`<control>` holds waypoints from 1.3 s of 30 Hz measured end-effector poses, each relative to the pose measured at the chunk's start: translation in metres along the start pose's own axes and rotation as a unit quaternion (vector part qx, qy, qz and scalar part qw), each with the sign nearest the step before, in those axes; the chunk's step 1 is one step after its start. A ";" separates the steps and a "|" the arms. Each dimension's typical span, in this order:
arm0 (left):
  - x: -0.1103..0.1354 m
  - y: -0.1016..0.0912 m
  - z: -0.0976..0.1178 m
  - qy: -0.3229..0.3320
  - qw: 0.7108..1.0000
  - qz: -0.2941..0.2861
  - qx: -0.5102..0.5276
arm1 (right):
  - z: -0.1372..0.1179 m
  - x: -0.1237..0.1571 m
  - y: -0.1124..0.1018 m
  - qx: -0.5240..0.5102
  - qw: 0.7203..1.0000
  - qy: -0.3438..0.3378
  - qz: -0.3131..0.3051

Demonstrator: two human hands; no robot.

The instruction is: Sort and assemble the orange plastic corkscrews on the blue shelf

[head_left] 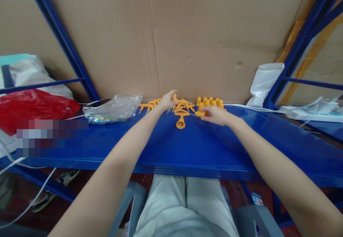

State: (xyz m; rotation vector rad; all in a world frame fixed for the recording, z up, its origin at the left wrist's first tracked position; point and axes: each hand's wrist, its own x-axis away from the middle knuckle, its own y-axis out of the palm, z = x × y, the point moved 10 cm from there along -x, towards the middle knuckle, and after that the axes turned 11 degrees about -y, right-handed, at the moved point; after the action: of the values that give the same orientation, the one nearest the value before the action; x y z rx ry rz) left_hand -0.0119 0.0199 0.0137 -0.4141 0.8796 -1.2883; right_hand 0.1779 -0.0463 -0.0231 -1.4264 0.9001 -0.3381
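A pile of small orange plastic parts lies at the back of a blue shelf, against a cardboard wall. My left hand rests on the left side of the pile, fingers curled over some orange pieces. My right hand pinches a small orange piece at the pile's right side. A row of upright orange caps stands just behind my right hand. One orange bell-shaped part lies a little nearer to me, between the two hands.
A crumpled clear plastic bag lies left of the pile. A red bag and white bundles sit at far left. A white bag leans by the blue rack post at right. White cables run along the shelf.
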 end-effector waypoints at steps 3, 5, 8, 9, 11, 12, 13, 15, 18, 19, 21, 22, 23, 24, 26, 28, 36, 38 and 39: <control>0.013 -0.001 -0.020 -0.071 0.988 -0.021 0.139 | -0.003 -0.001 -0.001 -0.002 1.000 -0.006 0.007; 0.021 0.003 -0.030 -0.109 0.975 -0.047 0.190 | -0.003 -0.001 -0.001 -0.004 1.000 0.000 0.005; 0.030 0.008 -0.036 -0.116 0.964 -0.090 0.222 | -0.003 0.000 0.000 -0.008 1.000 0.005 0.000; 0.031 0.009 -0.038 -0.115 0.961 -0.103 0.231 | -0.003 0.000 0.000 -0.009 1.000 0.003 0.002; 0.034 0.011 -0.041 -0.112 0.956 -0.122 0.242 | -0.003 -0.001 -0.001 -0.007 1.000 0.000 0.013; 0.035 0.011 -0.042 -0.111 0.955 -0.129 0.243 | -0.003 -0.001 -0.002 -0.004 1.000 -0.001 0.020; 0.036 0.013 -0.043 -0.108 0.954 -0.137 0.242 | -0.002 -0.001 -0.003 -0.001 1.000 -0.001 0.027; 0.038 0.015 -0.043 -0.105 0.954 -0.152 0.238 | -0.001 -0.001 -0.006 0.004 0.999 -0.003 0.040; 0.041 0.018 -0.042 -0.100 0.953 -0.168 0.233 | 0.002 -0.001 -0.008 0.003 0.999 -0.001 0.047; 0.041 0.018 -0.041 -0.096 0.952 -0.172 0.235 | 0.003 -0.001 -0.009 0.001 0.999 -0.001 0.046; 0.041 0.018 -0.040 -0.088 0.950 -0.180 0.240 | 0.004 -0.001 -0.010 0.000 0.999 -0.008 0.047; 0.041 0.018 -0.040 -0.084 0.949 -0.184 0.243 | 0.004 -0.002 -0.011 0.001 0.999 -0.014 0.048; 0.041 0.017 -0.040 -0.082 0.947 -0.188 0.247 | 0.004 -0.002 -0.011 0.003 0.999 -0.019 0.050; 0.041 0.017 -0.041 -0.083 0.946 -0.190 0.250 | 0.004 -0.002 -0.012 0.005 0.998 -0.022 0.050; 0.041 0.016 -0.043 -0.084 0.944 -0.193 0.253 | 0.005 -0.002 -0.012 0.005 0.999 -0.021 0.049; 0.040 0.015 -0.044 -0.083 0.944 -0.199 0.250 | 0.007 -0.002 -0.012 0.003 0.999 -0.016 0.046; 0.043 0.018 -0.044 -0.085 0.944 -0.217 0.235 | 0.004 -0.002 -0.009 -0.014 0.999 -0.010 0.044; 0.044 0.020 -0.042 -0.083 0.941 -0.225 0.237 | 0.002 -0.002 -0.008 -0.025 0.999 -0.006 0.048; 0.044 0.020 -0.041 -0.080 0.940 -0.228 0.239 | 0.000 -0.002 -0.009 -0.030 0.998 -0.004 0.051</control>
State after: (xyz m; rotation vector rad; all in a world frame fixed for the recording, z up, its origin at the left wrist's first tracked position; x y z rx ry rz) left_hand -0.0289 -0.0083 -0.0409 -0.3366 0.3122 -1.8097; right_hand 0.1797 -0.0464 -0.0145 -1.4296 0.9794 -0.2300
